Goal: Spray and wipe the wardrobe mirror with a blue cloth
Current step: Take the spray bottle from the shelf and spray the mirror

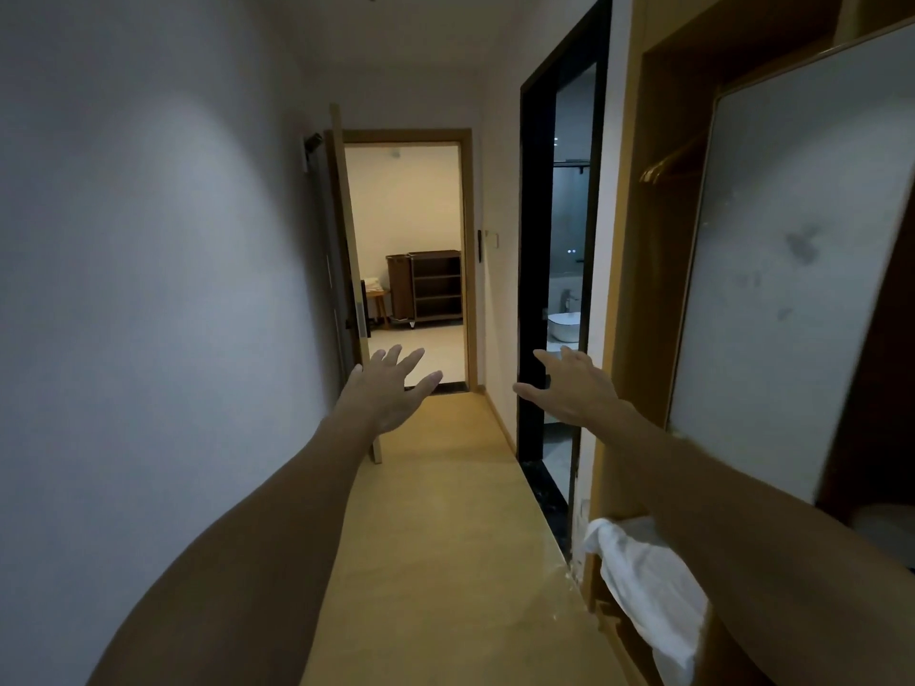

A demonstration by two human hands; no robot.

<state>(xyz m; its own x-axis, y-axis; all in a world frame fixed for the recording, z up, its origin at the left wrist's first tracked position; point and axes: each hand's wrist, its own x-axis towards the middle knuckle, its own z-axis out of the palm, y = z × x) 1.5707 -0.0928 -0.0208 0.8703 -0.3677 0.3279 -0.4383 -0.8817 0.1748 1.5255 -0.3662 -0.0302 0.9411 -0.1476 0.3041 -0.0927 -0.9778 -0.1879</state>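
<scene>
1. Two risks, nearest first: the white crumpled cloth (643,581) on the wardrobe shelf could be grabbed by mistake; no blue cloth or spray shows.
2. Left hand (391,388) and right hand (574,388) are spread, holding nothing.
3. Tall smudged wardrobe mirror (792,269) at right risks staying streaked.

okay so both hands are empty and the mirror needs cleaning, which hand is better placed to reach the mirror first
Right, probably. The right hand is open and held out on the mirror's side, with its forearm crossing the mirror's lower edge. The left hand, also open, is beside the opposite wall. No spray or blue cloth is in view.
</scene>
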